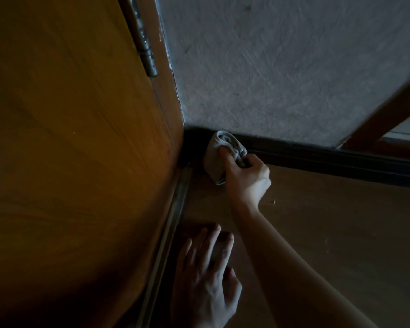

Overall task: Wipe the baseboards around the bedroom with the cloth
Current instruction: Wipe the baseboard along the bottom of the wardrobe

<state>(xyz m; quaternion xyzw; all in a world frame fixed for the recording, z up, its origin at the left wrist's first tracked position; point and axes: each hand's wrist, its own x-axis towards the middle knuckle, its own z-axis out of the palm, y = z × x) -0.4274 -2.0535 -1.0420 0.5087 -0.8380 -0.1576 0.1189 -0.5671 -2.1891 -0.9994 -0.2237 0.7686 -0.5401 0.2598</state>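
A broad orange-brown wooden door (69, 162) fills the dim room to the left of the grip, and a grey, rough-textured wall (282, 67) rises above and beyond it. A brown floor (329, 233) spreads below and to the right of the grip. A dark baseboard (329, 159) runs along the foot of the wall, from the corner just left of the grip away to the right. A slanted brown wooden board (388, 114) crosses the wall well to the right of the grip. A dull metal strip (173, 221) lies along the floor beside the door, below and left of the grip. The left hand (206, 275) rests flat on the floor nearer the person than the grip, fingers straight and spread, holding nothing. The right hand (246, 178) grips the cloth (223, 152), with its fingers curled round it and the thumb pressed into its face. The cloth is grey and bunched into folds, and it touches the baseboard near the corner. A metal hinge (147, 50) sits on the door edge, high above the grip. A pale speck (273, 201) lies on the floor just right of the wrist.
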